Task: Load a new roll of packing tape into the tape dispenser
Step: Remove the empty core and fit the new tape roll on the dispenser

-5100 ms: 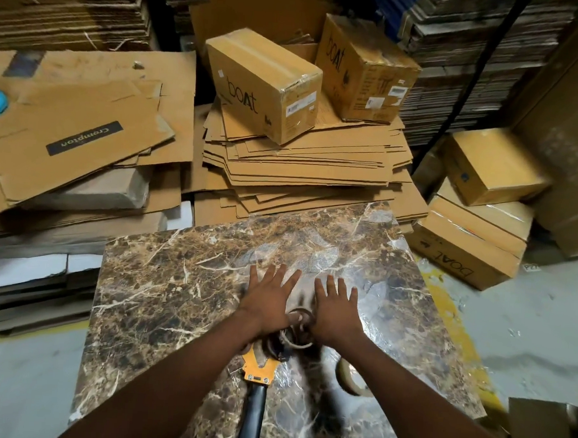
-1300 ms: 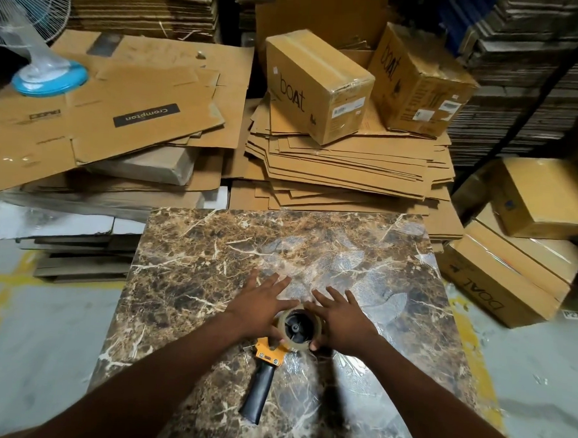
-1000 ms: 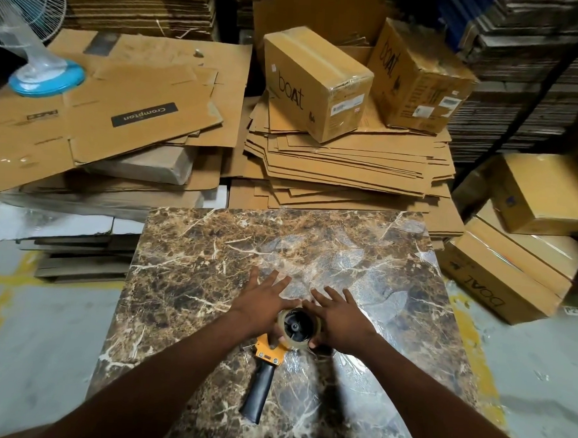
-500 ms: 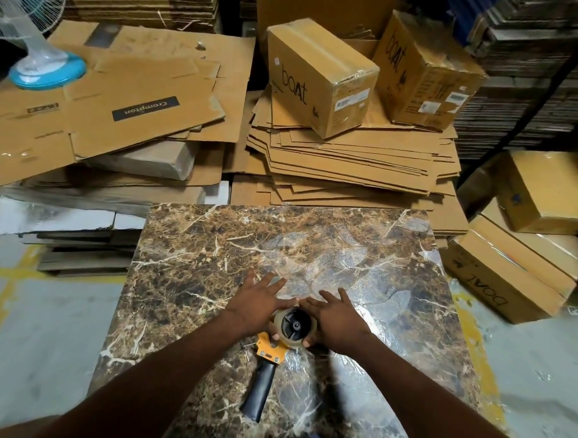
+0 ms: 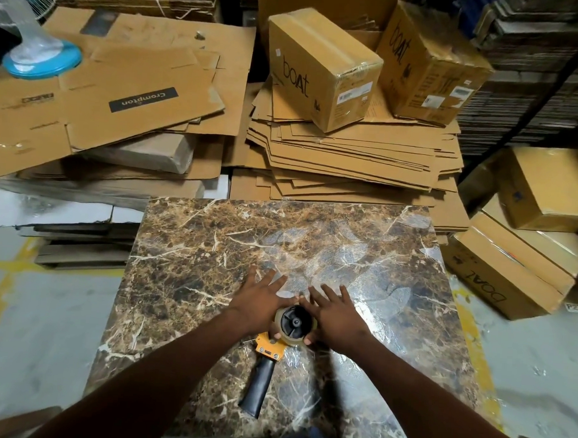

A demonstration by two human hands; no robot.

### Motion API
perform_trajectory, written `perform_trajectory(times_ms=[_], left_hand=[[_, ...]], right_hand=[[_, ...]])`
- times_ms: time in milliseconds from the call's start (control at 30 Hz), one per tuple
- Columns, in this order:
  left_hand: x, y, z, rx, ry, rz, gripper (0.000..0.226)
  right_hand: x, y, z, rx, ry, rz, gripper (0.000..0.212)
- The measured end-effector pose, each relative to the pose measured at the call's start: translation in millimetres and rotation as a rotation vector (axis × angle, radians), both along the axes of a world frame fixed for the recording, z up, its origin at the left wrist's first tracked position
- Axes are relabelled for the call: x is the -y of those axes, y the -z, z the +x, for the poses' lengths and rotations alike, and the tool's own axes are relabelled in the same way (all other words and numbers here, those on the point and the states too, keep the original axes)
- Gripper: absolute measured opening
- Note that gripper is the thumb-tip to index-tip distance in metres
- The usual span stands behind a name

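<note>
Tape roll (image 5: pixel 295 322): light, stiff, slick-sided; left hand (image 5: pixel 260 303) and right hand (image 5: pixel 337 315) pinch its rim, dispenser (image 5: pixel 265 360) beneath.

Hidden from you: front end of the tape dispenser (image 5: pixel 268 347), under both hands. Tape roll (image 5: pixel 295 322): outer flanks covered by your left hand (image 5: pixel 260 303) and right hand (image 5: pixel 334 315), only the hub side exposed. Loose tape end: cannot tell. Fan (image 5: pixel 30 38), far left of the hands: cropped by the frame edge.
</note>
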State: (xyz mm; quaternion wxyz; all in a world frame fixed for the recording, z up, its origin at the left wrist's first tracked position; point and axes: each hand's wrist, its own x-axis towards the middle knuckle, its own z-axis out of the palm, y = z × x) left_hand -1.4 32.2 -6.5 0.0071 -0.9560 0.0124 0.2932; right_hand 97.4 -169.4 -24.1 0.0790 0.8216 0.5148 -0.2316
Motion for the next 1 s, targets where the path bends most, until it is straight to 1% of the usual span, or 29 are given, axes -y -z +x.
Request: perform_trajectory(times_ms=[100, 233, 367, 533, 600, 700, 800, 867, 1000], left_hand=[[1.7, 0.6, -1.8, 0.007, -0.025, -0.016, 0.095], [7.3, 2.3, -2.0, 0.017, -0.01, 0.023, 0.095], [10.4, 5.0, -0.3, -0.02, -0.037, 0.016, 0.095], [6.5, 13.1, 0.2, -0.023, -0.032, 0.021, 0.098], [4.6, 16.4, -5.0, -0.007, -0.071, 0.009, 0.1], [1.4, 19.0, -18.4, 0.045, -0.185, -0.012, 0.104], [0.2, 15.6, -33.7, 0.099, -0.266, 0.012, 0.093], [0.7, 13.1, -43.6, 0.156, -0.326, 0.001, 0.081], [-0.3, 16.2, -65.3, 0.269, -0.525, 0.006, 0.054]], right_hand=[[1.6, 4.4, -0.4, 0.019, 0.013, -0.001, 0.098], [1.4, 10.4, -2.4, 0.033, 0.029, -0.018, 0.098], [-0.4, 17.6, -1.4, 0.009, 0.051, -0.03, 0.097], [2.6, 22.1, -3.6, 0.029, 0.058, -0.018, 0.098], [3.9, 24.3, -9.4, 0.024, 0.079, 0.006, 0.098], [8.1, 31.1, -16.6, 0.027, 0.123, 0.041, 0.1], [11.6, 33.0, -18.9, 0.066, 0.111, 0.057, 0.098], [13.3, 30.9, -20.0, 0.075, 0.115, 0.068, 0.093], [14.7, 26.8, -23.9, 0.098, 0.148, 0.088, 0.083]])
